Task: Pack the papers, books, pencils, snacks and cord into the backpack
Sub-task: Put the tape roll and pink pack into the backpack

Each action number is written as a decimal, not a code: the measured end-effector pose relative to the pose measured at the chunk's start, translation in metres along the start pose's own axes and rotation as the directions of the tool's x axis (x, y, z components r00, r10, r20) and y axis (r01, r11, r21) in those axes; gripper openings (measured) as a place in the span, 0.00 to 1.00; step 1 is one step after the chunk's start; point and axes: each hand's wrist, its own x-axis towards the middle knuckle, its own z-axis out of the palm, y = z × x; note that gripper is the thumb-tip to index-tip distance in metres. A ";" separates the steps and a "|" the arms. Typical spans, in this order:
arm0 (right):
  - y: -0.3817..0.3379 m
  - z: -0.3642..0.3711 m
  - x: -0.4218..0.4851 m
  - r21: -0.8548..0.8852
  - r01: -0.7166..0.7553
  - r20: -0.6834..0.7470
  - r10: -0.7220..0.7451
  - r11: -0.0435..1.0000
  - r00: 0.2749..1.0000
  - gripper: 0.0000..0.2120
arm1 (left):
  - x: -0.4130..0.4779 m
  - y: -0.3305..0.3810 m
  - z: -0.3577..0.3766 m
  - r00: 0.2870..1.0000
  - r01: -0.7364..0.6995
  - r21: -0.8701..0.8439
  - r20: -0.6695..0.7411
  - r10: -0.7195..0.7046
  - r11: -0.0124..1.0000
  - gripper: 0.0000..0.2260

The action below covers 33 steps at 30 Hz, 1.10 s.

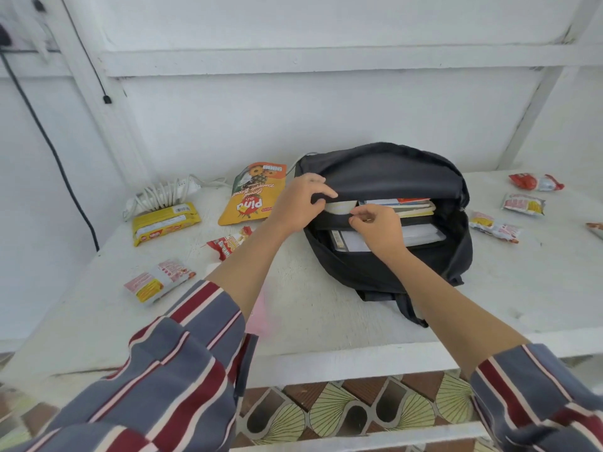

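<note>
A black backpack (385, 275) lies open on the white table (326, 321). Books (411, 207) and papers (421, 234) show inside it. My left hand (300, 203) grips the upper edge of the backpack's opening at its left side. My right hand (375, 231) pinches a black inner divider of the backpack, just below the left hand. A white coiled cord (163, 195) lies at the back left. Snack packs lie around: a yellow bag (256, 194), a yellow bar pack (164, 226), a red one (230, 243) and a pink-white one (160, 280).
More snack packs lie right of the backpack: a red-white one (535, 182), a yellow-red one (523, 203) and another (494, 226). A white wall with beams stands behind the table. A black cable (49, 141) hangs at the left. Patterned floor tiles show below the table edge.
</note>
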 end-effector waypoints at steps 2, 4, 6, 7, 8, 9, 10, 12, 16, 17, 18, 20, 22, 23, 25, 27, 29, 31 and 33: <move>-0.009 0.007 -0.010 0.011 0.038 0.005 -0.038 0.999 0.999 0.10 | -0.015 -0.003 -0.008 0.997 0.034 -0.059 -0.066 -0.038 0.998 0.12; -0.019 0.017 -0.020 0.065 0.089 -0.001 -0.090 0.994 0.996 0.10 | -0.034 -0.006 -0.017 0.990 0.089 -0.130 -0.100 -0.102 0.988 0.13; -0.029 0.028 -0.031 0.118 0.121 0.026 -0.125 0.986 0.992 0.10 | -0.055 -0.010 -0.025 0.975 0.153 -0.178 -0.133 -0.177 0.972 0.14; -0.034 0.035 -0.036 0.139 0.120 0.060 -0.129 0.983 0.990 0.10 | -0.065 -0.014 -0.028 0.966 0.186 -0.193 -0.144 -0.215 0.963 0.14; -0.038 0.041 -0.042 0.160 0.111 0.105 -0.128 0.981 0.986 0.11 | -0.075 -0.018 -0.033 0.957 0.224 -0.205 -0.138 -0.255 0.953 0.15; -0.042 0.048 -0.048 0.181 0.091 0.157 -0.120 0.979 0.980 0.12 | -0.086 -0.023 -0.037 0.949 0.261 -0.217 -0.120 -0.291 0.940 0.16; -0.044 0.055 -0.054 0.197 0.065 0.212 -0.107 0.978 0.971 0.13 | -0.096 -0.029 -0.042 0.941 0.296 -0.223 -0.098 -0.323 0.929 0.17; -0.048 0.070 -0.065 0.203 0.016 0.315 -0.081 0.979 0.946 0.16 | -0.117 -0.039 -0.050 0.918 0.366 -0.219 -0.071 -0.389 0.904 0.17; -0.051 0.098 -0.086 0.210 -0.087 0.439 -0.014 0.974 0.899 0.18 | -0.150 -0.051 -0.055 0.860 0.492 -0.169 -0.053 -0.507 0.854 0.18; -0.051 0.104 -0.090 0.220 -0.115 0.452 0.003 0.969 0.892 0.18 | -0.157 -0.054 -0.054 0.846 0.519 -0.156 -0.041 -0.531 0.840 0.18; -0.051 0.109 -0.095 0.232 -0.139 0.463 0.016 0.963 0.886 0.18 | -0.165 -0.056 -0.053 0.831 0.547 -0.141 -0.026 -0.556 0.825 0.18; -0.051 0.117 -0.106 0.238 -0.174 0.474 0.042 0.956 0.880 0.18 | -0.179 -0.060 -0.050 0.812 0.576 -0.140 -0.017 -0.584 0.805 0.18; -0.050 0.123 -0.116 0.225 -0.172 0.469 0.048 0.959 0.882 0.19 | -0.189 -0.061 -0.049 0.796 0.593 -0.154 -0.037 -0.605 0.790 0.19; -0.050 0.125 -0.121 0.212 -0.161 0.465 0.045 0.964 0.884 0.20 | -0.192 -0.061 -0.049 0.778 0.614 -0.161 -0.044 -0.627 0.773 0.20; -0.049 0.129 -0.128 0.160 -0.127 0.456 0.040 0.979 0.889 0.22 | -0.197 -0.061 -0.048 0.755 0.641 -0.186 -0.021 -0.656 0.744 0.20; -0.048 0.133 -0.134 0.102 -0.087 0.443 0.033 0.991 0.896 0.24 | -0.202 -0.058 -0.046 0.766 0.633 -0.194 0.017 -0.643 0.750 0.19; -0.048 0.135 -0.138 0.086 -0.065 0.421 0.023 0.994 0.907 0.24 | -0.203 -0.054 -0.046 0.785 0.610 -0.208 0.029 -0.619 0.765 0.18; -0.049 0.136 -0.142 0.125 -0.068 0.389 0.014 0.990 0.921 0.23 | -0.203 -0.052 -0.049 0.790 0.600 -0.232 0.023 -0.613 0.765 0.18; -0.051 0.134 -0.145 0.189 -0.077 0.360 0.004 0.979 0.933 0.23 | -0.203 -0.048 -0.054 0.788 0.594 -0.277 0.011 -0.615 0.756 0.17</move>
